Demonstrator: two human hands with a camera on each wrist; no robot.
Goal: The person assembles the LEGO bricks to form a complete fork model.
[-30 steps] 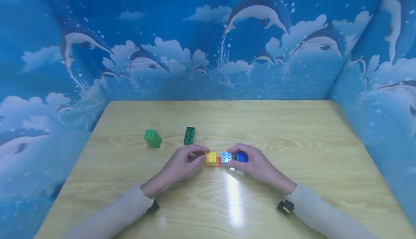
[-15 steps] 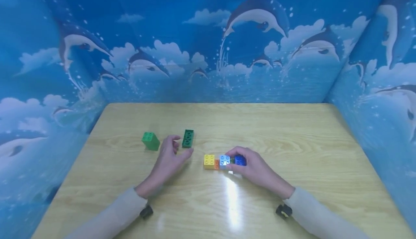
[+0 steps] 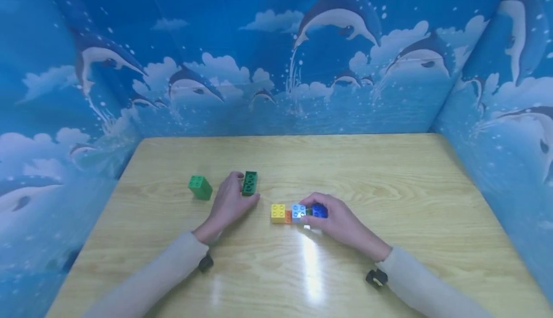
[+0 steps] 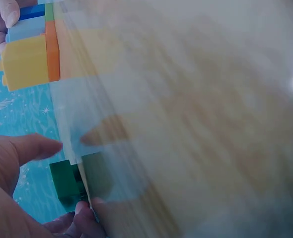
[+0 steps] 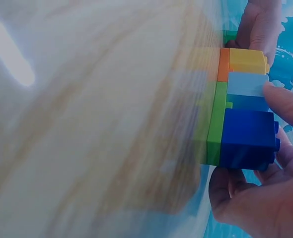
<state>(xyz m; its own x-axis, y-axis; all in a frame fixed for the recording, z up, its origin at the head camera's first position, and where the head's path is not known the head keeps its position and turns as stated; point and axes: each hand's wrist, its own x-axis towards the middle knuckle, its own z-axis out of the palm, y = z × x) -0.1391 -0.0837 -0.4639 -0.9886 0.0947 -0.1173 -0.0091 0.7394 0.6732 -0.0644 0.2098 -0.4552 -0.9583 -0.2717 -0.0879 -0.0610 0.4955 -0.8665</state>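
A row of toy building bricks lies mid-table. A yellow brick (image 3: 278,213) sits on an orange brick (image 5: 223,64), and a light blue brick (image 5: 247,84) stands beside it. On a lime green brick (image 5: 216,124) rests a dark blue brick (image 5: 248,139). My right hand (image 3: 334,214) holds this row, thumb against the light blue brick, fingers behind. My left hand (image 3: 231,201) is spread around a dark green brick (image 3: 249,184), which lies hollow side up. In the left wrist view its fingertips meet one end of that brick (image 4: 66,184); the thumb stays slightly apart.
A tall bright green block (image 3: 200,188) stands left of my left hand. Blue dolphin-print cloth (image 3: 276,92) walls the back and sides of the wooden table (image 3: 367,164). Light glares on the tabletop in front of the brick row.
My left hand has let go of the yellow brick, moved left, and come around the dark green brick. The right hand keeps its hold on the brick row.
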